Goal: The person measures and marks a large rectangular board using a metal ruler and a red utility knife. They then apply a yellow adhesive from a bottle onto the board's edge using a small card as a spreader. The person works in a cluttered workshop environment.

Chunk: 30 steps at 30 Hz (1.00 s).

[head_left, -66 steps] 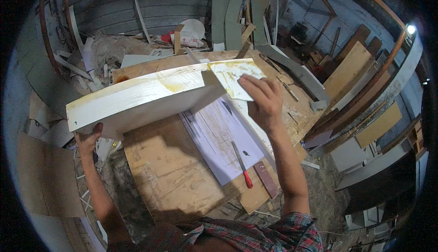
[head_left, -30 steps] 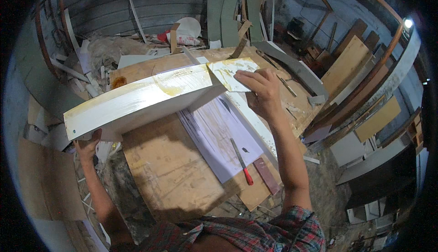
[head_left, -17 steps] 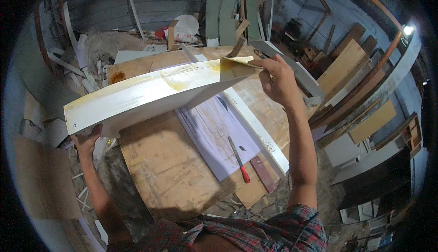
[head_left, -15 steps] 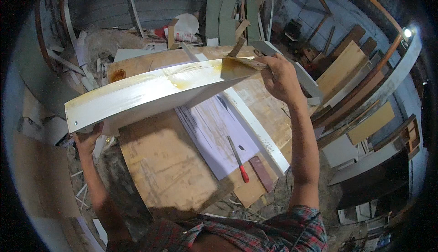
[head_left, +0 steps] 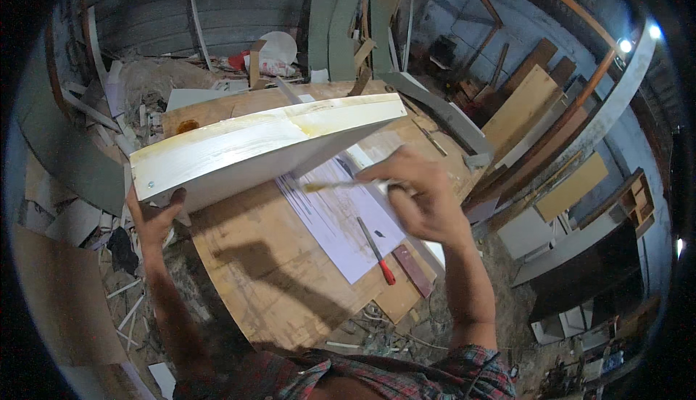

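Observation:
A long white board or box piece (head_left: 239,143) stands tilted over the workbench. Yellowish glue streaks run along its upper edge. At its near-left end, my left hand (head_left: 156,222) grips the lower corner, thumb on one side. My right hand (head_left: 424,197), somewhat blurred, is closed on a thin flat spreader (head_left: 330,185) with a yellow-brown tip. That tip hangs apart from the board, over a pale lilac sheet (head_left: 348,244). On the sheet lies a red-handled file (head_left: 376,251), beside a dark red block (head_left: 414,271).
The wooden workbench (head_left: 268,291) bears a brown stain (head_left: 187,126) at its far left. A curved grey strip (head_left: 442,114) lies along its far right side. Planks (head_left: 518,110) lean on the right wall. Offcuts litter the floor, and a white bucket (head_left: 279,48) sits behind.
My right hand has come off the board's right end and moved down toward me with the spreader. The board's left end has shifted slightly right, still in my left hand.

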Each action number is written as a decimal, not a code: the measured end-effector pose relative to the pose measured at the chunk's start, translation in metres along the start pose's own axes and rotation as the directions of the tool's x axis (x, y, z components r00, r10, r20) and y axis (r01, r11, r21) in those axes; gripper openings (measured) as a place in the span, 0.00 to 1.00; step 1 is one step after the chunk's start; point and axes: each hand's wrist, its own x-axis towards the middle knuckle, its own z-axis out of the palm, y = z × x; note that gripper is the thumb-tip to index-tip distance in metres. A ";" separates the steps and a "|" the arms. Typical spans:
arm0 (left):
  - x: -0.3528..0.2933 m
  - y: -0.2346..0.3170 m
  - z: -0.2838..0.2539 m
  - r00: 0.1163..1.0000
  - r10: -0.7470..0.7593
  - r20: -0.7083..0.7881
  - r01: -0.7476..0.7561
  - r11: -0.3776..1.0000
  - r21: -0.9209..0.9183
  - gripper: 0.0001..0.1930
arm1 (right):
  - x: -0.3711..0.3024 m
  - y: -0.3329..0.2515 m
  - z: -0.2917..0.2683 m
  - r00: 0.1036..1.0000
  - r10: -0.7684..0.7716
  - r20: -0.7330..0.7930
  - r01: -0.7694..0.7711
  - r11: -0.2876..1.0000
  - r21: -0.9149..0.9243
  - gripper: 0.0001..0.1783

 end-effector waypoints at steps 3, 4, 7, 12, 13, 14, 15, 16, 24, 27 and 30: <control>0.003 -0.012 -0.014 1.000 -0.001 0.018 -0.002 0.986 0.165 0.43 | 0.006 0.023 -0.004 0.973 -0.107 -0.204 0.064 0.977 -0.203 0.25; 0.001 -0.008 -0.010 1.000 -0.007 0.018 0.002 0.969 0.247 0.43 | 0.010 0.031 0.001 0.954 -0.152 -0.257 0.081 0.960 -0.268 0.27; 0.000 0.010 0.005 0.996 -0.055 0.076 0.034 0.968 0.249 0.45 | 0.010 0.068 0.033 0.937 -0.225 -0.268 0.098 0.903 -0.419 0.31; 0.006 0.010 -0.009 0.997 -0.010 0.075 -0.002 0.988 0.154 0.47 | 0.003 0.076 0.044 0.910 -0.272 -0.312 0.127 0.901 -0.416 0.29; 0.006 0.015 -0.006 0.993 -0.070 0.098 0.054 0.986 0.158 0.48 | 0.004 0.078 0.040 0.896 -0.276 -0.348 0.119 0.904 -0.411 0.28; 0.004 0.011 -0.006 0.996 -0.039 0.075 0.026 0.986 0.167 0.49 | 0.013 0.079 0.037 0.872 -0.301 -0.385 0.135 0.905 -0.402 0.28; 0.001 0.005 -0.007 0.999 -0.005 0.053 -0.004 0.984 0.176 0.50 | 0.021 0.081 0.038 0.881 -0.291 -0.373 0.129 0.906 -0.403 0.28; -0.001 0.004 -0.007 0.999 0.028 0.032 -0.034 0.982 0.188 0.51 | 0.029 0.084 0.042 0.889 -0.281 -0.362 0.124 0.908 -0.400 0.28; -0.008 -0.022 -0.030 0.988 -0.142 0.061 0.135 0.985 0.103 0.54 | 0.015 0.108 0.062 0.904 -0.294 -0.311 0.123 0.875 -0.469 0.33; -0.007 -0.039 -0.046 0.990 -0.113 0.081 0.100 0.984 0.148 0.56 | 0.031 0.108 0.066 0.892 -0.303 -0.336 0.124 0.878 -0.462 0.33; -0.016 -0.044 -0.050 0.994 0.001 0.112 -0.034 0.956 0.290 0.58 | 0.022 0.100 0.065 0.882 -0.328 -0.340 0.120 0.852 -0.510 0.32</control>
